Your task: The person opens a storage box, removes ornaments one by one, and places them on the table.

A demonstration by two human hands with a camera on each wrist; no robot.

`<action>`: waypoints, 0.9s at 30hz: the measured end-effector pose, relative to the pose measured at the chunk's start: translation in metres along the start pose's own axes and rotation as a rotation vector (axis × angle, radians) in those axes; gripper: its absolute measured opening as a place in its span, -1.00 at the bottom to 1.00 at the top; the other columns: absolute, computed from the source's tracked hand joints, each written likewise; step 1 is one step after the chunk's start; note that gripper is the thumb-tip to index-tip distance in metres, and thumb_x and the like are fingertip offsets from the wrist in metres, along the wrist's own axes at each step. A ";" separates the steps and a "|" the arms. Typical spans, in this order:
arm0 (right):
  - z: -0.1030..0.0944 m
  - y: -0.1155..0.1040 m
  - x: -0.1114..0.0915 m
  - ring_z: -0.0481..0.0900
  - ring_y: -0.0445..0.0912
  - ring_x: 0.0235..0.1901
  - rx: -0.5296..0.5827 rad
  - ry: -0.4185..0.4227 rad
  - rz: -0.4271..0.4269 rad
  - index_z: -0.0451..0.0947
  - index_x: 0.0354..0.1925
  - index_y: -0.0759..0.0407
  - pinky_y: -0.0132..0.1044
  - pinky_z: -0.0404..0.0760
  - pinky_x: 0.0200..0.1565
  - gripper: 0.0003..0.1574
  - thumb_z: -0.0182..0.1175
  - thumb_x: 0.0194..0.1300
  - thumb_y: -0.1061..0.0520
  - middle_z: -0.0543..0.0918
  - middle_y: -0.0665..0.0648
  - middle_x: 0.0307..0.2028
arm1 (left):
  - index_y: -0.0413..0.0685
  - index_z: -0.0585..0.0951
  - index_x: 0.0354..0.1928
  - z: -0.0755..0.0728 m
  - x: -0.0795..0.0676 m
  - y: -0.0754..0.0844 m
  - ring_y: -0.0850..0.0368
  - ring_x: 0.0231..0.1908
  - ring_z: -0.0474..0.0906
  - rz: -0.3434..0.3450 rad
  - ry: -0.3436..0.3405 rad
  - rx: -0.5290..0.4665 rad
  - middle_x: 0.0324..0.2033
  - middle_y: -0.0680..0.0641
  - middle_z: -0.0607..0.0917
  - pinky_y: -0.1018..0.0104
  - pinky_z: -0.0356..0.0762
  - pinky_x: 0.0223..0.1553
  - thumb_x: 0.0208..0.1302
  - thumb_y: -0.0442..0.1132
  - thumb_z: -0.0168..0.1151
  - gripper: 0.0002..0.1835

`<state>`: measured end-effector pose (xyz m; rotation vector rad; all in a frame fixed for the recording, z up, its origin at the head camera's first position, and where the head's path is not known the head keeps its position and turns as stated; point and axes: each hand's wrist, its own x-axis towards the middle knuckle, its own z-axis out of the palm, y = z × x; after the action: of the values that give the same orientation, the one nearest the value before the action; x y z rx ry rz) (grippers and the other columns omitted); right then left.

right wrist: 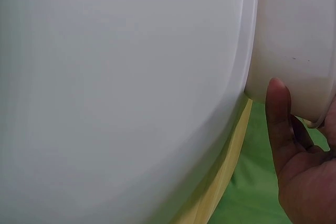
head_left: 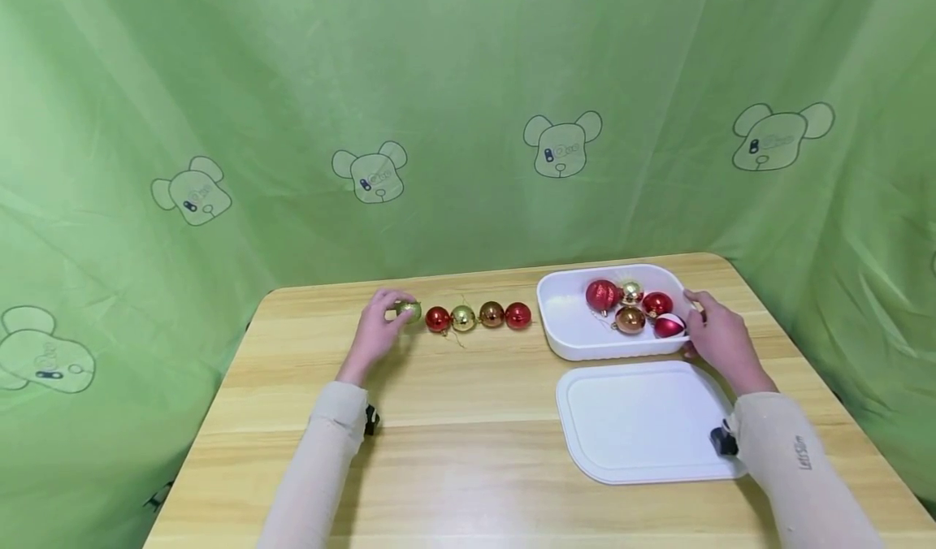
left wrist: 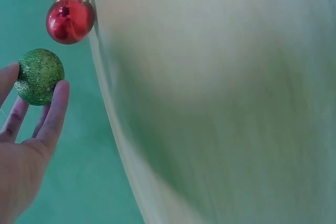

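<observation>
Between thumb and fingertips, my left hand (head_left: pixel 379 326) pinches a green glittery Christmas bauble (left wrist: pixel 40 77) at the left end of a row. Beside it in that row sit a shiny red bauble (head_left: pixel 438 319), a gold bauble (head_left: pixel 464 318), a bronze bauble (head_left: pixel 491 314) and another red bauble (head_left: pixel 518 315). My right hand (head_left: pixel 720 339) grips the right end of a white plastic box (head_left: pixel 574 343), one digit against its outer wall in the right wrist view. Inside the box, several red, gold and bronze baubles lie toward the right; one is red with a white band (head_left: pixel 669 326).
A white lid (head_left: pixel 643 427) lies flat on the wooden table (head_left: pixel 453 435) in front of the box, partly under my right forearm. Behind the table hangs a green curtain (head_left: pixel 453 62) printed with bear heads.
</observation>
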<state>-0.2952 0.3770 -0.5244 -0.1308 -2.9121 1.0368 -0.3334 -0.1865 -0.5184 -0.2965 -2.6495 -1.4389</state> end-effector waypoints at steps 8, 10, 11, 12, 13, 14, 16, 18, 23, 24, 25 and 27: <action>0.000 -0.001 0.000 0.65 -0.04 -0.55 0.003 -0.005 0.005 0.03 0.59 0.33 -0.22 0.68 -0.54 -0.31 -0.28 0.65 0.07 0.58 0.33 -0.35 | -0.13 0.63 0.18 -0.003 -0.002 -0.005 -0.20 0.19 0.53 -0.019 -0.011 0.033 0.20 -0.15 0.55 -0.18 0.58 0.26 0.42 -0.26 0.31 -0.67; 0.000 -0.001 0.000 0.65 -0.04 -0.55 0.002 -0.004 0.006 0.03 0.59 0.33 -0.23 0.68 -0.54 -0.31 -0.28 0.65 0.07 0.58 0.33 -0.35 | -0.15 0.62 0.19 -0.003 -0.002 -0.005 -0.22 0.20 0.53 -0.026 -0.018 0.037 0.21 -0.17 0.55 -0.19 0.54 0.29 0.42 -0.26 0.30 -0.65; 0.000 -0.001 0.000 0.65 -0.04 -0.55 0.003 -0.004 0.006 0.03 0.59 0.33 -0.22 0.68 -0.54 -0.31 -0.28 0.65 0.07 0.58 0.34 -0.34 | -0.16 0.62 0.20 -0.004 -0.002 -0.006 -0.23 0.20 0.53 -0.030 -0.022 0.036 0.21 -0.18 0.55 -0.20 0.53 0.31 0.42 -0.27 0.31 -0.65; 0.000 -0.001 0.000 0.65 -0.04 -0.55 0.003 -0.006 0.006 0.02 0.59 0.33 -0.22 0.68 -0.54 -0.31 -0.28 0.65 0.07 0.58 0.34 -0.34 | -0.17 0.61 0.21 -0.004 -0.002 -0.006 -0.25 0.21 0.53 -0.034 -0.027 0.038 0.22 -0.19 0.54 -0.20 0.52 0.32 0.42 -0.28 0.30 -0.64; 0.000 -0.001 0.000 0.65 -0.04 -0.55 0.003 -0.005 0.007 0.02 0.59 0.33 -0.22 0.68 -0.54 -0.31 -0.28 0.65 0.07 0.58 0.34 -0.34 | -0.18 0.61 0.21 -0.004 -0.002 -0.007 -0.26 0.21 0.53 -0.039 -0.032 0.038 0.23 -0.20 0.54 -0.20 0.51 0.33 0.42 -0.29 0.30 -0.64; 0.000 -0.001 0.000 0.65 -0.04 -0.55 0.003 -0.006 0.007 0.02 0.59 0.33 -0.22 0.69 -0.54 -0.31 -0.28 0.65 0.07 0.58 0.34 -0.34 | -0.18 0.61 0.21 -0.004 -0.002 -0.007 -0.26 0.22 0.53 -0.045 -0.036 0.038 0.23 -0.21 0.54 -0.20 0.50 0.34 0.42 -0.30 0.30 -0.64; 0.000 -0.001 0.000 0.65 -0.04 -0.55 0.003 -0.006 0.009 0.02 0.59 0.33 -0.22 0.69 -0.54 -0.30 -0.28 0.65 0.07 0.58 0.34 -0.34 | -0.17 0.60 0.22 -0.004 -0.002 -0.009 -0.27 0.24 0.52 -0.061 -0.046 0.039 0.24 -0.22 0.53 -0.18 0.49 0.36 0.41 -0.31 0.31 -0.63; 0.000 -0.001 0.000 0.65 -0.04 -0.55 0.002 -0.008 0.011 0.01 0.60 0.32 -0.22 0.68 -0.54 -0.30 -0.28 0.65 0.07 0.58 0.34 -0.34 | -0.15 0.59 0.23 -0.003 -0.002 -0.011 -0.27 0.26 0.52 -0.076 -0.058 0.043 0.26 -0.22 0.52 -0.17 0.49 0.37 0.41 -0.31 0.30 -0.62; 0.000 -0.002 -0.001 0.65 -0.03 -0.54 0.004 -0.010 0.017 0.02 0.59 0.32 -0.22 0.69 -0.53 -0.31 -0.28 0.66 0.07 0.58 0.35 -0.32 | -0.09 0.59 0.24 -0.001 -0.002 -0.013 -0.25 0.28 0.51 -0.100 -0.073 0.061 0.27 -0.19 0.51 -0.16 0.46 0.39 0.42 -0.29 0.30 -0.62; 0.000 -0.002 -0.001 0.65 -0.03 -0.54 0.004 -0.010 0.017 0.02 0.59 0.32 -0.22 0.69 -0.53 -0.31 -0.28 0.66 0.07 0.58 0.35 -0.32 | -0.09 0.59 0.24 -0.001 -0.002 -0.014 -0.25 0.27 0.51 -0.097 -0.074 0.064 0.27 -0.19 0.51 -0.16 0.46 0.39 0.42 -0.29 0.30 -0.62; 0.000 -0.003 -0.001 0.66 -0.03 -0.54 0.006 -0.010 0.017 0.02 0.59 0.33 -0.22 0.69 -0.53 -0.31 -0.28 0.66 0.07 0.58 0.35 -0.32 | -0.08 0.59 0.24 -0.001 -0.002 -0.014 -0.25 0.27 0.51 -0.097 -0.075 0.068 0.26 -0.18 0.52 -0.16 0.46 0.39 0.42 -0.29 0.30 -0.62; 0.000 -0.003 -0.002 0.66 -0.03 -0.54 0.008 -0.011 0.017 0.02 0.59 0.33 -0.22 0.69 -0.53 -0.31 -0.28 0.65 0.07 0.58 0.35 -0.32 | -0.08 0.59 0.24 0.000 -0.002 -0.014 -0.25 0.27 0.51 -0.086 -0.081 0.074 0.26 -0.19 0.52 -0.18 0.46 0.39 0.41 -0.30 0.30 -0.62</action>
<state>-0.2938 0.3748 -0.5227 -0.1509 -2.9210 1.0556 -0.3344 -0.1943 -0.5307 -0.2420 -2.8053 -1.3772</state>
